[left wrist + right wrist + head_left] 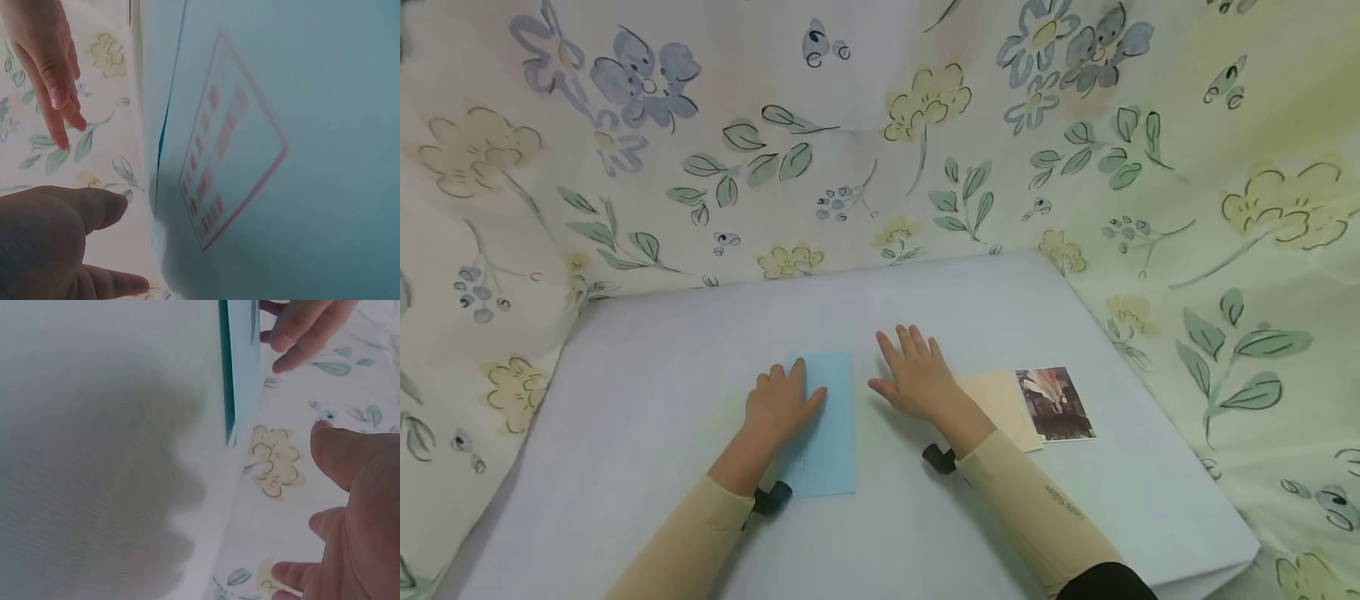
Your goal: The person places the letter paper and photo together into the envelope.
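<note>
A light-blue paper piece, like an envelope point(835, 433), lies upright in the middle of the table. My left hand point(775, 404) is over its left side, thumb and index finger spread; whether the fingertips press on it I cannot tell. In the left wrist view the blue surface carries a red printed box point(228, 140) with blurred marks. To the right of the envelope, my right hand point(920, 383) hovers above the white table with fingers spread and holds nothing. Its shadow point(144, 487) falls on the tabletop in the right wrist view.
A cream paper or envelope point(1003, 408) lies beside the right forearm, partly covered by it. Against its right edge is a dark-toned picture card point(1060, 408). The white table point(647, 375) is bordered by a flower-patterned cloth point(850, 167). Both wrists carry small black cameras.
</note>
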Motion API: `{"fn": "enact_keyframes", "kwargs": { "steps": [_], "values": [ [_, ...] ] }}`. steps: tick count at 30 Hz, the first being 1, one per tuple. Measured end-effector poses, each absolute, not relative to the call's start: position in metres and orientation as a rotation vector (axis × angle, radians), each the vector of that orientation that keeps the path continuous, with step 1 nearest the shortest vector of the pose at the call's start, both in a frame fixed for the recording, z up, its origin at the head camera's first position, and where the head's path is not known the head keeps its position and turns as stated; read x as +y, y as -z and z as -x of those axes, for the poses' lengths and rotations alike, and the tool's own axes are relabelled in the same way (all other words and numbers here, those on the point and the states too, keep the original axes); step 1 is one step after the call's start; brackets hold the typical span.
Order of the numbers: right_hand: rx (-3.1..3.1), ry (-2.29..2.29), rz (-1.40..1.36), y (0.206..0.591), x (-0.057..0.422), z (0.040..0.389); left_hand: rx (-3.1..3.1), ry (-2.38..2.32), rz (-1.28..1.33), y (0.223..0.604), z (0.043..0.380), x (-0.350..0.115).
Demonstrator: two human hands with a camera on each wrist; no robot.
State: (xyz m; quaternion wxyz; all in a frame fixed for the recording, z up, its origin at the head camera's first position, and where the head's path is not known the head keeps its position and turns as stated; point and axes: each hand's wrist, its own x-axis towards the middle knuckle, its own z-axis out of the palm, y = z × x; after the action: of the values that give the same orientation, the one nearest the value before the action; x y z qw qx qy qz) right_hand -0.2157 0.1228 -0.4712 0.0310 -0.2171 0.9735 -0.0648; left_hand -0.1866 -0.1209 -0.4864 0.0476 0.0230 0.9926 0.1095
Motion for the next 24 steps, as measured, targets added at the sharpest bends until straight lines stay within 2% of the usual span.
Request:
{"fn": "enact_keyframes", "kwargs": {
  "steps": [6, 12, 18, 24],
  "values": [
    [3.036, 0.227, 0.688, 0.467, 0.129, 0.201, 3.051, -0.322, -0.023, 0.488, 0.175, -0.116],
    [3.044, 0.227, 0.664, 0.480, 0.140, 0.184, 3.047, -0.227, -0.017, 0.493, 0.157, -0.102],
    [3.033, 0.254, 0.548, 0.489, 0.159, 0.172, 3.014, -0.124, -0.089, 0.492, 0.142, -0.092],
    [3.063, 0.246, 0.471, 0.474, 0.180, 0.173, 3.017, -0.055, -0.186, 0.483, 0.139, -0.092]
  ]
}}
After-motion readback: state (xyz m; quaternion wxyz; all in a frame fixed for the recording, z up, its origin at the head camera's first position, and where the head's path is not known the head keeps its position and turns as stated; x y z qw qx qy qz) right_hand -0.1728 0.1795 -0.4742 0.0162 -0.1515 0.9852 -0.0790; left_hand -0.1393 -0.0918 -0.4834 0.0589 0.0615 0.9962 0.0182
